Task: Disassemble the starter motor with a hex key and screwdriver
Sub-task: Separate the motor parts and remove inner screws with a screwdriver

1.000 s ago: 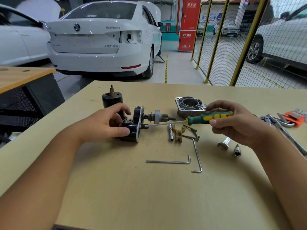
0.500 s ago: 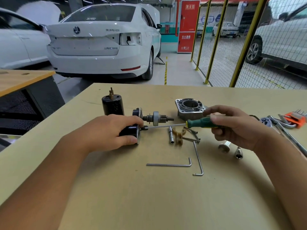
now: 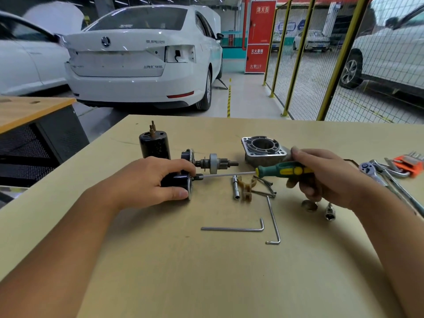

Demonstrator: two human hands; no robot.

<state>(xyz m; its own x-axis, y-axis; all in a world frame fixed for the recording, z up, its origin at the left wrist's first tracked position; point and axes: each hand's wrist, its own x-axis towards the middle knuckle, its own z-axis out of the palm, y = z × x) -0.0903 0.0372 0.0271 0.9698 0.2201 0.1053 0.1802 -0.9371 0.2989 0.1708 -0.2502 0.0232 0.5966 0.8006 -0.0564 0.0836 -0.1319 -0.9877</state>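
My left hand (image 3: 151,180) grips a black starter motor housing (image 3: 177,181) lying on its side on the wooden table (image 3: 206,271). My right hand (image 3: 321,177) holds a green and yellow screwdriver (image 3: 284,169) level, its tip set against the housing's end plate. Behind the housing lies the armature shaft with its pinion gear (image 3: 213,162). A black solenoid cylinder (image 3: 154,145) stands upright at the back left. An aluminium nose housing (image 3: 263,149) sits behind the screwdriver. Two hex keys (image 3: 234,228) lie in front.
A small socket, a tan plastic fork (image 3: 246,189) and long bolts lie under the screwdriver shaft. A metal cap (image 3: 309,205) and a socket bit (image 3: 329,212) sit near my right wrist. A ratchet and an orange hex key set (image 3: 408,165) lie far right. A white car is parked beyond the table.
My left hand closed further over the black housing. My right hand turned the screwdriver handle while the tip stayed at the end plate.
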